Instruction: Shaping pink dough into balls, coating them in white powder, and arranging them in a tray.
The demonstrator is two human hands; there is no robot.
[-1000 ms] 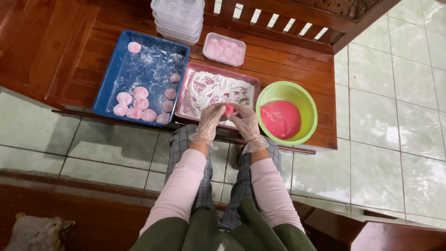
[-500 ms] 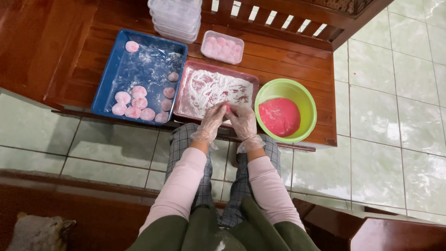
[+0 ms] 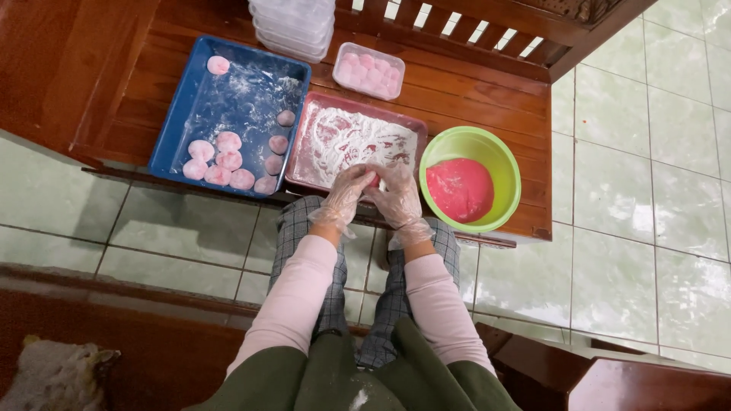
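Observation:
Both my hands wear thin clear plastic gloves and meet over the near edge of a red tray (image 3: 320, 122) dusted with white flour. My left hand (image 3: 346, 192) and my right hand (image 3: 396, 194) close together around a small piece of pink dough (image 3: 373, 180), which is mostly hidden by the fingers. To the right stands a green bowl (image 3: 499, 156) with a mass of pink dough (image 3: 459, 189) inside. To the left, a blue tray (image 3: 198, 91) holds several round floured pink balls (image 3: 221, 160) along its near and right sides.
A clear plastic box (image 3: 370, 70) of pink balls sits behind the red tray, with a stack of empty clear containers (image 3: 293, 27) beside it. Everything rests on a low brown wooden bench (image 3: 91, 68) with a slatted back. Pale green floor tiles (image 3: 640, 190) lie around.
My hands stay together at the red tray's near edge, working the dough piece between the fingers with small shifts. The trays and bowl have not moved.

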